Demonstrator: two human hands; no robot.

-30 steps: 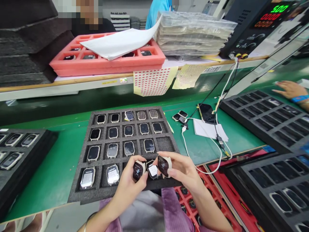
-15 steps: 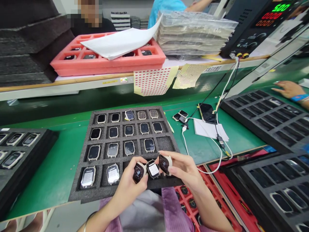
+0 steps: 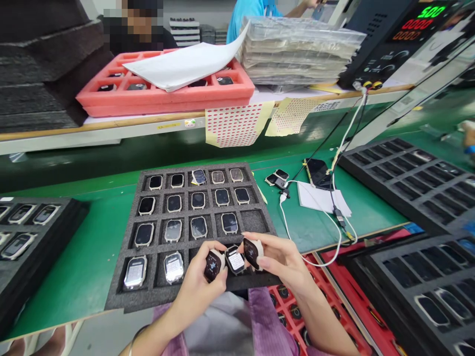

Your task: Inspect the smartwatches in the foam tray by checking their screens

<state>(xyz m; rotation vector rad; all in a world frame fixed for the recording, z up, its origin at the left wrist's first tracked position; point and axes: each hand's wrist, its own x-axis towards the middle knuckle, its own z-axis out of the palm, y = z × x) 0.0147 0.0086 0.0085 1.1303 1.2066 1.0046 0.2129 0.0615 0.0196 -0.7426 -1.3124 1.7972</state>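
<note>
Smartwatch (image 3: 213,267) and second smartwatch (image 3: 251,253) sit pinched between thumb and fingers of your left hand (image 3: 200,279) and right hand (image 3: 281,258) respectively, over the foam tray (image 3: 254,221), where a loosened thumb could drop either onto the bright-faced watch (image 3: 235,259) between.

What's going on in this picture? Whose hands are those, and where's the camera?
There's no robot here: these are a person's own bare hands. The camera is worn on their head, looking forward and down. The left hand holds one watch and the right hand holds another watch, both without straps. Under them, a gray tray lies on the green table. More watches sit in its little square holes. To the right of that tray are a phone and some white paper.
</note>
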